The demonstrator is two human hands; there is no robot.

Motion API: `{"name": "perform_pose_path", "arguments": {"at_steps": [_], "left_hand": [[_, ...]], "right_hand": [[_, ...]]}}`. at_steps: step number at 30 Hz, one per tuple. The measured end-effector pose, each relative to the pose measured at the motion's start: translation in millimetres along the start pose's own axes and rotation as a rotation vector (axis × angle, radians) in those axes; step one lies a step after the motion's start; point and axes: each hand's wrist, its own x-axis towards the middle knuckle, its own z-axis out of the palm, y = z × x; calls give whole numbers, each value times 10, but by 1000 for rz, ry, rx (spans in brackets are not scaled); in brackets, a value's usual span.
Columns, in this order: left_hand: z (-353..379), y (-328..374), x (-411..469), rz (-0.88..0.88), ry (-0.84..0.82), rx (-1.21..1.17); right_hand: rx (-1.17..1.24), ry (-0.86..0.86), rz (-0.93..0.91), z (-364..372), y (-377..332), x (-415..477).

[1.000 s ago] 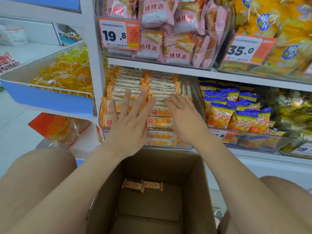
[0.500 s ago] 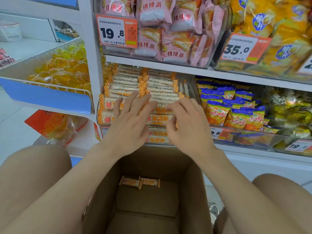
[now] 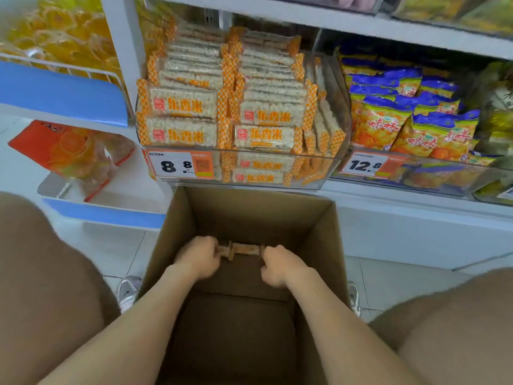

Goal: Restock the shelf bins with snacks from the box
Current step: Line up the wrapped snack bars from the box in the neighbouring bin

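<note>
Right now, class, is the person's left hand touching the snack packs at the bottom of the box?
Touching. In the head view, the left hand curls its fingers over the left end of the snack packs; no gap shows.

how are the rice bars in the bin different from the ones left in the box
Bin bars are many, stacked in rows; box bars are two, end to end on the bottom. Bin bars sit untouched; the left hand and right hand grip the box bars. Both have orange-ended wrappers.
</note>
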Motion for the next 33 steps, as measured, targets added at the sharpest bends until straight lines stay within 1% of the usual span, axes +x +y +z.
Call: {"name": "perform_pose_path", "arguments": {"at_steps": [2,4,6,8,12,15,17,19,21,23,26,28,29,31,33], "left_hand": [[273,-128,111,-78,-81,15],[501,-177,223,-108,-131,5],[699,-160,332,-127,-152,-37],[873,-118,438,-131,-170,-71],[1150,-145,640,-141,-149,-45],[1269,-256,836,-142,-109,30],[1322,-322,952,-121,-143,80],[1382,-369,1003,-108,-189,169],[1452,-375,996,-86,-156,219],[1507,-319,960,-61,-117,207],[1513,-220,951,-54,-127,142],[1520,-172,951,-62,-132,151],[1530,-153,949,-62,-134,154],[1567,-144,936,-64,-116,156],[1615,-165,917,-89,-78,58]], "right_hand": [[1,-69,24,263,59,193],[37,-130,38,443,72,399],[93,-137,51,551,66,606],[135,-97,58,639,58,821],[173,-77,15,875,92,1281],[187,-146,-20,1026,160,1531],[136,-183,-19,1098,242,1635],[-6,-123,-23,1174,312,1681],[-76,-8,-10,1257,333,1674],[-46,66,53,1296,322,1614],[-12,54,116,1305,345,1519],[65,18,171,1334,384,1455],[147,16,218,1348,399,1425],[381,41,313,1345,411,1360],[577,82,374,1307,409,1285]]}}
